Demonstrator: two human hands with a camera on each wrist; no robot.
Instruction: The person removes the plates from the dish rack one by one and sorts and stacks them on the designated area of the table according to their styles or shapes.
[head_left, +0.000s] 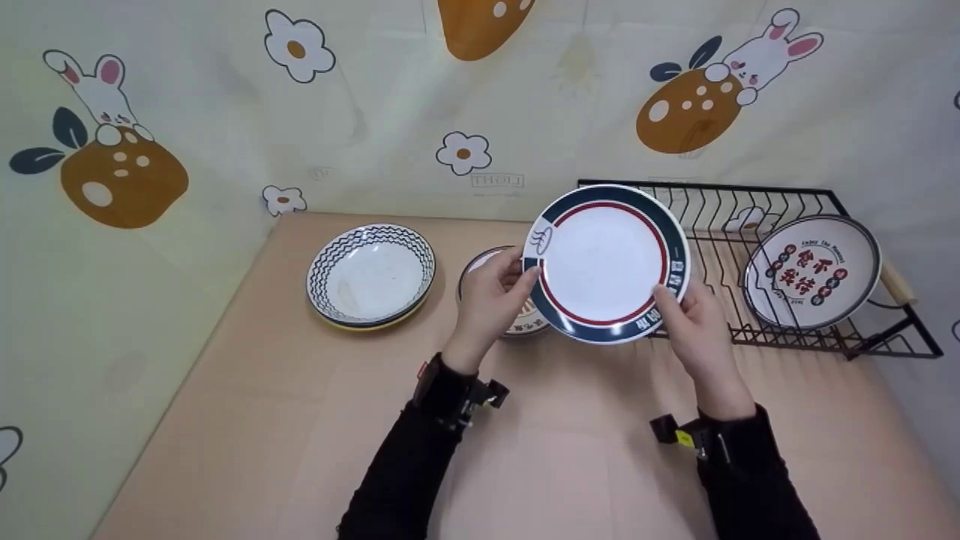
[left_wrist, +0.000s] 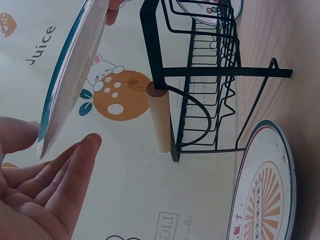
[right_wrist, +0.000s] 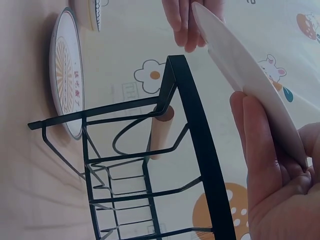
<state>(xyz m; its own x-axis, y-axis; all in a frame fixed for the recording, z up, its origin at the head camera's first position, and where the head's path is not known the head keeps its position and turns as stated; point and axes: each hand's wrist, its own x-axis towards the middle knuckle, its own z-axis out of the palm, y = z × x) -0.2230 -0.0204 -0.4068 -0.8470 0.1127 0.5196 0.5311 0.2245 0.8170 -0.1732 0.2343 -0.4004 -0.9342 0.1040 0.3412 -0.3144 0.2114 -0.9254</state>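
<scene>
A white plate (head_left: 604, 262) with a dark blue rim band and a thin red ring is held up above the table, its face tilted toward the head camera. My right hand (head_left: 697, 337) pinches its lower right rim, thumb on the face and fingers against the white underside (right_wrist: 250, 85). At the left rim is my left hand (head_left: 491, 304), with the thumb (left_wrist: 20, 135) at the edge and the fingers spread behind, a small gap showing under the plate. Partly hidden beneath the left hand, another plate (left_wrist: 270, 185) with an orange sunburst lies on the table.
At the right stands a black wire dish rack (head_left: 720, 281) with wooden handles (left_wrist: 160, 120). One plate (head_left: 814, 274) with red and black lettering leans in it. Stacked bowls (head_left: 371, 277), the top one wavy-patterned, stand at the left. A printed cloth (head_left: 390, 105) hangs behind the table (head_left: 300, 435).
</scene>
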